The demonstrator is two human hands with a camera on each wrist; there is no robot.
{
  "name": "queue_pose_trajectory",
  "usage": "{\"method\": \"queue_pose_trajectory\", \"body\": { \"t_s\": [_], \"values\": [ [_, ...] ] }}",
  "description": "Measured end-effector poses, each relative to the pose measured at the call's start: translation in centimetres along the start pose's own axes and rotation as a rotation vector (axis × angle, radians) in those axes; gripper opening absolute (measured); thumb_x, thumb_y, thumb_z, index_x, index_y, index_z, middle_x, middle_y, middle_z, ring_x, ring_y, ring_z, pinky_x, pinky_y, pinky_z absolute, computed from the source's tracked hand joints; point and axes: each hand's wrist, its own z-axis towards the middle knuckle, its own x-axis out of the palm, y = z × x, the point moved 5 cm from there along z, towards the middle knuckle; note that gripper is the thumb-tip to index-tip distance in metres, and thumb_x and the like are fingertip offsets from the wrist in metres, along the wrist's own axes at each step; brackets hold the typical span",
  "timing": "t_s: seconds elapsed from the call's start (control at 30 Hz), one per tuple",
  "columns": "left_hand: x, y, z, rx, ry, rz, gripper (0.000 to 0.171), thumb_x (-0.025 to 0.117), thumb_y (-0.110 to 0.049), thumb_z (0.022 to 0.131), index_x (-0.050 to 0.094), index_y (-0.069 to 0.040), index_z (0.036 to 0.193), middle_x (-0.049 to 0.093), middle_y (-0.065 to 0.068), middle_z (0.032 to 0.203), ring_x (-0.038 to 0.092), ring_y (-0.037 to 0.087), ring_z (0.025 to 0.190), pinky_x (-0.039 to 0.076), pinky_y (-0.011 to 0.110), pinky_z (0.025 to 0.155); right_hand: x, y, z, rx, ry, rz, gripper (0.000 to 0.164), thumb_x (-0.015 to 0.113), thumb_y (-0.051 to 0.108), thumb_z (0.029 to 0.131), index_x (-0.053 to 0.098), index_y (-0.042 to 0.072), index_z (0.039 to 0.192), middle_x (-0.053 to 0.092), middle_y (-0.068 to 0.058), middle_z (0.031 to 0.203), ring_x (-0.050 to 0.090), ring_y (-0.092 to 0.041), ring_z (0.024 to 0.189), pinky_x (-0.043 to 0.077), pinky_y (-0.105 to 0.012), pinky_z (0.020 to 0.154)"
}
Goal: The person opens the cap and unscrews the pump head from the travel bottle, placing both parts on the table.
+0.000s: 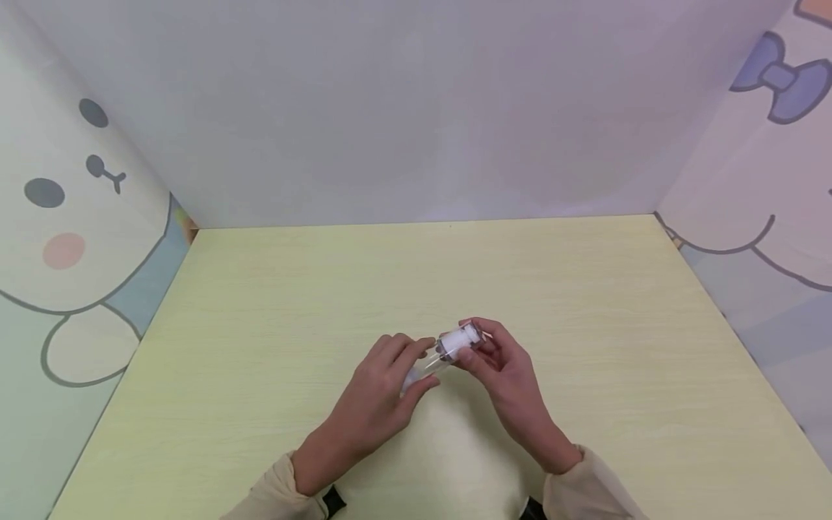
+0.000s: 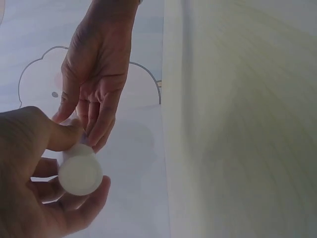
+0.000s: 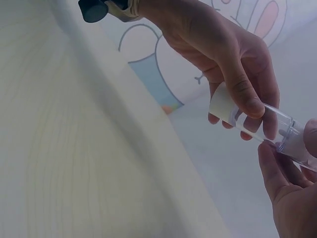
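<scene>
It looks like a booth-like nook, whether in a home or elsewhere unclear: a plain wall (image 1: 416, 115) behind the pale table (image 1: 292, 289), a cartoon-face panel (image 1: 58, 152) left of it, a bow-decorated panel (image 1: 734, 173) right.

the pale yellow table (image 1: 292, 289) is faintly grained.

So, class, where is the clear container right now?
In the head view, the clear container is slightly right of centre, below mid-height, held between the left hand and right hand, above the table.
</scene>
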Motion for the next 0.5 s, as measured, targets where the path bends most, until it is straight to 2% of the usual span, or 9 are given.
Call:
{"method": "queue_pose_trajectory", "body": {
  "t_s": [0.17,0.5],
  "values": [
    [0.06,-0.09,0.07,-0.003,0.023,0.014,0.044,0.073,-0.025,0.090,0.060,-0.010,0.129,0.058,-0.003,0.105,0.050,0.012,0.091,0.048,0.022,0.071,-0.11,-0.23,0.06,0.010,0.010,0.027,0.039,0.060,0.008,0.097,0.045,-0.001,0.132,0.071,0.002,0.116,0.070,-0.012,0.104,0.058,-0.032,0.090],
    [0.05,-0.32,0.13,0.045,0.001,0.055,0.046,0.076,-0.023,0.086,0.061,-0.007,0.127,0.060,0.001,0.103,0.048,0.012,0.086,0.045,0.020,0.070,-0.12,-0.33,0.21,0.046,0.016,0.069,0.038,0.057,0.012,0.099,0.043,-0.002,0.131,0.065,0.000,0.113,0.068,-0.010,0.104,0.057,-0.029,0.092]
  ]
}}
